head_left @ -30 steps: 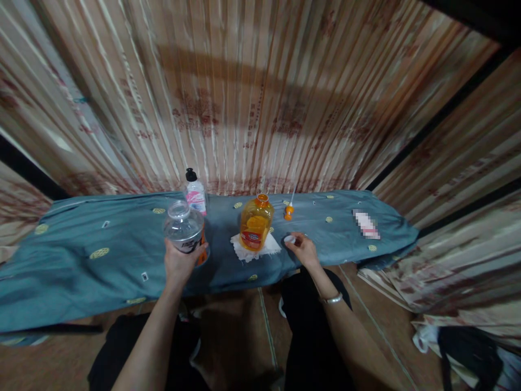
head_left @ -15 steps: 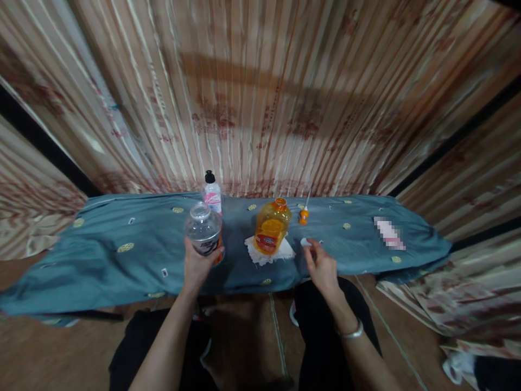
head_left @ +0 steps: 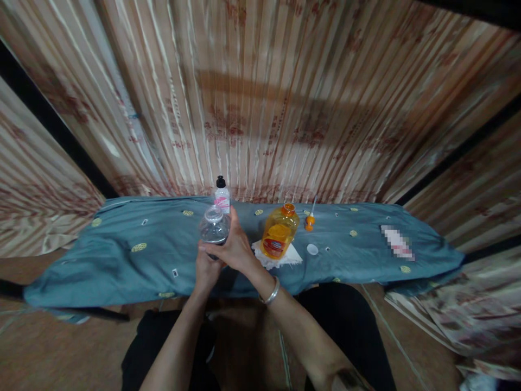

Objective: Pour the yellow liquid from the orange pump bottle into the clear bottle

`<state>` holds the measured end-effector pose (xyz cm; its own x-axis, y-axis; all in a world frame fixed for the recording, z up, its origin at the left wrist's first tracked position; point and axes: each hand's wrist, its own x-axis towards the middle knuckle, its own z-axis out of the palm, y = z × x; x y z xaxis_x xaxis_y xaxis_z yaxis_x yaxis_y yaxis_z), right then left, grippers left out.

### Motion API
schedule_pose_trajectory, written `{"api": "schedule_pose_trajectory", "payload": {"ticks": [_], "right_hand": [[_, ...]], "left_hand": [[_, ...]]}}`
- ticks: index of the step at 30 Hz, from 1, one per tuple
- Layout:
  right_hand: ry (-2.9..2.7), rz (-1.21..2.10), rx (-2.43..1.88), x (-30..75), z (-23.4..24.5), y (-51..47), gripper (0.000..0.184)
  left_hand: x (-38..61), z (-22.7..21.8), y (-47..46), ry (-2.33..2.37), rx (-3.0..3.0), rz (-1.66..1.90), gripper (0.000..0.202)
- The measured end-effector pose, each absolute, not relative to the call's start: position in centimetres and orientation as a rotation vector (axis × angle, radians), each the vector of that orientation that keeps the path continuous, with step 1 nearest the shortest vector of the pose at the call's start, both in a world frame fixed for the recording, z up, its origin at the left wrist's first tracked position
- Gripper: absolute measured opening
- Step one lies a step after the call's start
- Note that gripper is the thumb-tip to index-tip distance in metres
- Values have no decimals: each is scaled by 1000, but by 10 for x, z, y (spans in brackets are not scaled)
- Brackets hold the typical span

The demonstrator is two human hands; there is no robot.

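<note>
Person, two bare hands. Left hand (head_left: 208,267) and right hand (head_left: 236,243), both around 7 o'clock of frame centre. Fingers (head_left: 234,220) slim, uncovered; nails too small to make out. Left forearm (head_left: 177,342) and right forearm (head_left: 303,328) bare, slender, tapering toward wrists. Silver-coloured bracelet (head_left: 270,293) on right wrist, 6 o'clock: narrow rounded band, shiny, pale highlight, smooth-looking; finer detail too small to tell. Dark patch (head_left: 350,378) by right elbow, 5 o'clock, bottom edge; shadow or cloth, can't tell. Black trousers: left trouser leg (head_left: 157,347) at 7 o'clock, right trouser leg (head_left: 350,320) at 5 o'clock. Plain matte black, rounded over knees, folds lost in the dark.
</note>
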<state>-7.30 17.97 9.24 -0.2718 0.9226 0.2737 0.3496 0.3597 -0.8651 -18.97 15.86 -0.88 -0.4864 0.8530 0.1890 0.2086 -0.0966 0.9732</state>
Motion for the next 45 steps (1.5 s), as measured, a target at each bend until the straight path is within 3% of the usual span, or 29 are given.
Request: {"api": "schedule_pose_trajectory", "payload": {"ticks": [6,13,22,34,38,41,45], "right_hand": [[-1677,909,-1175,-87,86,183,127],[-1595,882,-1221,-69,115,184,119],[-1503,759,-1047,-43,150,168,112],[-1738,695,-918,-29,147,137,141],[-1697,381,-896,33,139,132,114],[-1506,329,-1014,90,120,151,102],[-1471,675,-1174,135,80,191,128]], "left_hand": [[-189,-3,156,1516,945,1662,40],[-193,18,143,1283,586,1730,44],[-162,45,124,860,173,1469,54],[-152,55,115,738,-29,1559,40],[-149,66,111,735,-7,1514,48],[-149,72,111,752,12,1483,51],[-149,73,112,791,22,1483,52]]}}
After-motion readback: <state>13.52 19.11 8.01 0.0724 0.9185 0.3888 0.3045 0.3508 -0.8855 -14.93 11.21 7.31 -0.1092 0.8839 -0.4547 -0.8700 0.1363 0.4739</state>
